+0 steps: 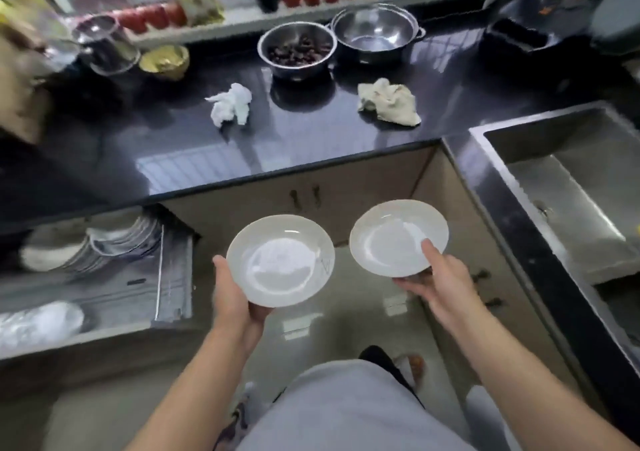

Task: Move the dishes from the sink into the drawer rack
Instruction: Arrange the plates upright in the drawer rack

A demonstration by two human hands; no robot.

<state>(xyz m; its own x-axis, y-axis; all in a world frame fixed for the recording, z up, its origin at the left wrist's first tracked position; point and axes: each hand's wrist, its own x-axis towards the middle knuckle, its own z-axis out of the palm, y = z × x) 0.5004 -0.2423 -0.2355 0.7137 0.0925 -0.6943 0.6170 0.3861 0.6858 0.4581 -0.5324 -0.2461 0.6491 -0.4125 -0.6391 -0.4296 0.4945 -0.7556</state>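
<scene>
Right thumb (430,250) on top, fingers under, pinching one plate (398,237); my left hand (232,296) cups the other plate (280,260) by its rim. Both held level above the floor, between sink (568,187) and rack (104,263), probably ready to slot.

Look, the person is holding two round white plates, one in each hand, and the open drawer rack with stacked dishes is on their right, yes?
Not quite. The left hand and right hand each hold a round white plate, but the head view shows the open drawer rack on their left; the steel sink is on their right.
</scene>
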